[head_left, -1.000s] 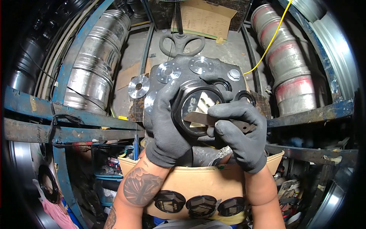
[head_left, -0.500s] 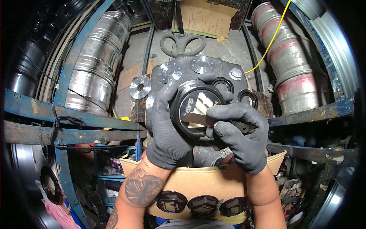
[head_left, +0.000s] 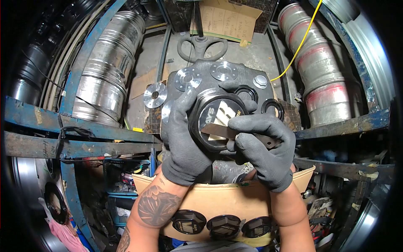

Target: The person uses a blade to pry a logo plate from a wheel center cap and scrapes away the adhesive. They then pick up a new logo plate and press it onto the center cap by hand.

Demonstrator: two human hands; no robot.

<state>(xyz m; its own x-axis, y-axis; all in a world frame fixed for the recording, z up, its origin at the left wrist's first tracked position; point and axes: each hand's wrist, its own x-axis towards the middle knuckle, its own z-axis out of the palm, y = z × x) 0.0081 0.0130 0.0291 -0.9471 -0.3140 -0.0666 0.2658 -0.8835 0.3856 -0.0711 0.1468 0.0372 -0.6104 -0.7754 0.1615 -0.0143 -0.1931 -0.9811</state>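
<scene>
My left hand (head_left: 183,140), in a grey glove, is wrapped round the side of a round black wheel center cap (head_left: 225,112) with pale lettering on its face. The cap is tilted up toward me. In my gloved right hand (head_left: 268,145), a flat, dark metal blade (head_left: 217,131) is pinched between thumb and fingers. Its slanted tip lies across the lower part of the lettering. Beyond the cap, silver drilled discs (head_left: 223,71) and black rings (head_left: 272,108) rest on a dark, cloth-like surface (head_left: 205,67).
Three black caps (head_left: 224,227) lie on the cardboard (head_left: 218,197) in front of me. Stacked metal wheel barrels stand on the left (head_left: 105,71) and right (head_left: 319,63), behind blue steel rails (head_left: 340,126). A yellow cable (head_left: 299,50) hangs at the right. Written-on cardboard (head_left: 226,21) stands behind.
</scene>
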